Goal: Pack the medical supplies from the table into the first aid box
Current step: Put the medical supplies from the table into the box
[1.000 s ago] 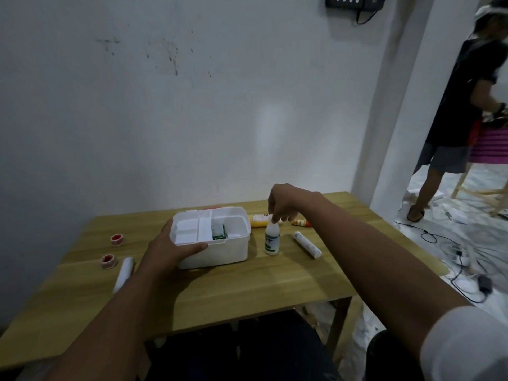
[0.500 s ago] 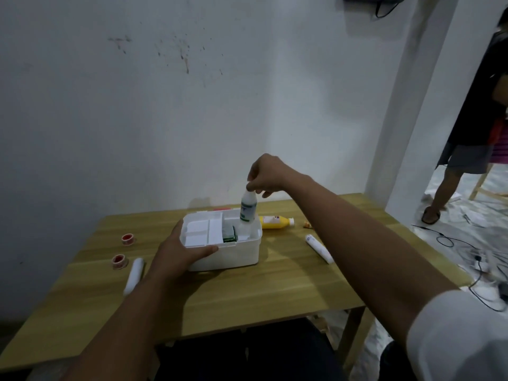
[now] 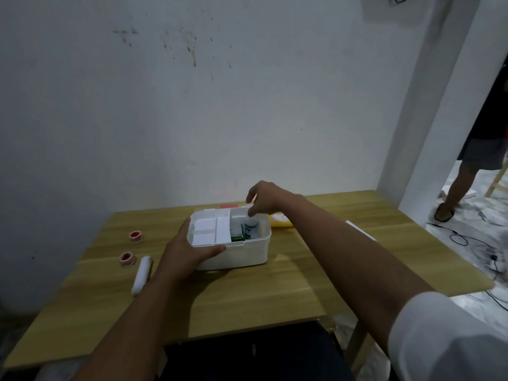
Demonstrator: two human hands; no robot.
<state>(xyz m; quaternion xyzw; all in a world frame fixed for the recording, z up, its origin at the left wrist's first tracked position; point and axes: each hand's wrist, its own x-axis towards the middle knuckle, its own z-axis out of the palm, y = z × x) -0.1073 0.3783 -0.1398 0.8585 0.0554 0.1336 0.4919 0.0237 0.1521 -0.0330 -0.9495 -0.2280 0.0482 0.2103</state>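
The white first aid box (image 3: 247,254) stands open in the middle of the wooden table (image 3: 247,295). My left hand (image 3: 189,251) grips its near left rim, thumb along the edge. My right hand (image 3: 264,199) holds the top of a small white bottle with a green label (image 3: 251,229), which stands upright inside the box's right compartment beside a green packet (image 3: 237,237). A white divided tray (image 3: 211,229) fills the box's left half. A yellow bottle (image 3: 280,220) lies behind my right forearm.
Two red tape rolls (image 3: 136,235) (image 3: 127,258) and a white bandage roll (image 3: 141,274) lie left of the box. A white tube (image 3: 360,229) shows right of my forearm. A person (image 3: 467,171) stands at the far right over floor cables (image 3: 461,237).
My right hand lifted the small bottle from the table, carried it left over the box and lowered it into the right compartment. My left hand stayed on the box rim.
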